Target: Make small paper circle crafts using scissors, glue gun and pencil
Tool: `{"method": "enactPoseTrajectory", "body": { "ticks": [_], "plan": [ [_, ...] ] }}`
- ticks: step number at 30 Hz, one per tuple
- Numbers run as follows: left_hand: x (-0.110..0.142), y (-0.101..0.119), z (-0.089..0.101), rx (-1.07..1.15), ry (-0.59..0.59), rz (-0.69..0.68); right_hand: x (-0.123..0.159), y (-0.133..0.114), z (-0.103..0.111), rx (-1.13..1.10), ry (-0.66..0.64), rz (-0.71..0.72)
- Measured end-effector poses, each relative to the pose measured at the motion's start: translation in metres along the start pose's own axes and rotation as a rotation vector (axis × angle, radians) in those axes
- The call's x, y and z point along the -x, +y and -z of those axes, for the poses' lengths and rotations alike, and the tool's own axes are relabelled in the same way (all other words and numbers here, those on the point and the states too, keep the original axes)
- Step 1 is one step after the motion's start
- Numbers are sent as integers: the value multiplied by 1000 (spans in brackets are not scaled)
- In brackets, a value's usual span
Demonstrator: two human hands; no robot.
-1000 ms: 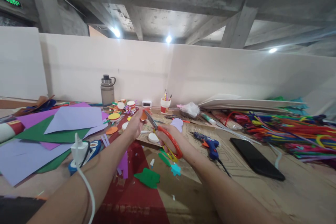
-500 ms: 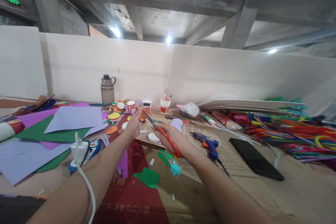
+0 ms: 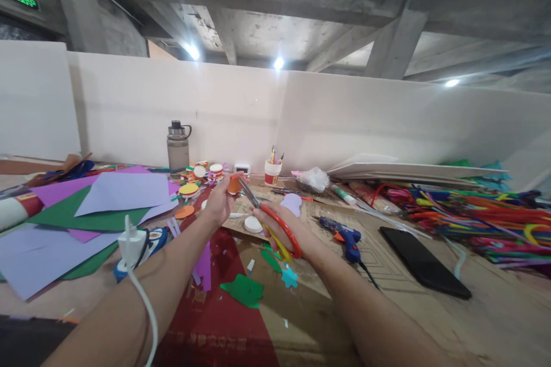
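My left hand (image 3: 221,203) pinches a small orange piece of paper (image 3: 235,184) above the middle of the table. Closed round the handles of a pair of scissors (image 3: 282,229), with one red and one yellow loop showing, is my right hand (image 3: 286,223). The blades point up and left, their tips at the edge of the orange paper. Under the hands lie a white disc (image 3: 253,224), a green paper scrap (image 3: 243,290) and a blue paper star shape (image 3: 289,276). Several small paper-covered rounds, one a yellow-topped disc (image 3: 188,190), sit beyond my left hand.
Purple and green sheets (image 3: 120,195) cover the left side, near a white plug with cable (image 3: 132,243). A glue gun (image 3: 346,238), a black phone (image 3: 424,261) and pipe cleaners (image 3: 469,212) lie right. At the back stand a bottle (image 3: 178,152) and a paper cup with pens (image 3: 272,173).
The scissors' handles have spread, so the yellow loop now shows below the red one. The orange paper has turned slightly in my left hand. The view has shifted a little.
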State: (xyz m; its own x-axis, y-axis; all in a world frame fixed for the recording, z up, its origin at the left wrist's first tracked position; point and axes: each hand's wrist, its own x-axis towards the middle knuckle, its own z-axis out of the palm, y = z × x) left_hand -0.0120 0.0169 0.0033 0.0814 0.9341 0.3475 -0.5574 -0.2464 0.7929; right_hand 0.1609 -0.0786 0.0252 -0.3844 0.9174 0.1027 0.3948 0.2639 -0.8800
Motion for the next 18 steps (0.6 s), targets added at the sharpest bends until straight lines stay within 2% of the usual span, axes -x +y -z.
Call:
{"method": "enactPoseTrajectory", "body": {
  "ticks": [18],
  "plan": [
    [1, -1, -1, -27, -32, 0, 4, -6, -1, -22, 15, -14]
  ]
}}
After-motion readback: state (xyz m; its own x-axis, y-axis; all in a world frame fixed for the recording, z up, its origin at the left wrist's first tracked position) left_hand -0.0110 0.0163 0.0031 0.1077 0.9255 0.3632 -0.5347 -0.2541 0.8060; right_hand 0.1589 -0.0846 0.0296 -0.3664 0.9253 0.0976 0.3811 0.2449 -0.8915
